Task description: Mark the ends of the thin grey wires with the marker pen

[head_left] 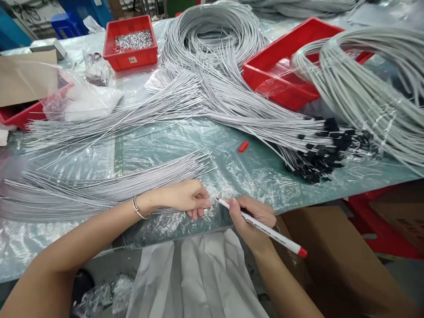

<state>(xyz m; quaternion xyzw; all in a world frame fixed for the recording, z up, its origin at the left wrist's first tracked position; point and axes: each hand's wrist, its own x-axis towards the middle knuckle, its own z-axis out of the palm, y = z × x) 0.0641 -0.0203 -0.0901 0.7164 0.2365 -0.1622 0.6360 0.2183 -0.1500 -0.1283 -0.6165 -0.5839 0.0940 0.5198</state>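
My right hand [253, 216] grips a white marker pen [270, 232] with a red end, its tip pointing left. That tip meets or nearly meets a small whitish connector [212, 201] pinched in the fingers of my left hand [188, 198]. The connector is too small to make out in detail. Beside and under my left forearm lies a bundle of thin grey wires [126, 190] spread along the table. The red pen cap [243, 146] rests on the plastic sheet beyond my hands.
More grey wires [159, 101] fan across the table, some ending in black connectors [318, 154]. Coiled cables [371, 84] lie at right. A red bin [130, 62] holds small metal parts; another red bin [281, 95] tilts among the wires. Cardboard boxes [334, 247] stand below the table's right edge.
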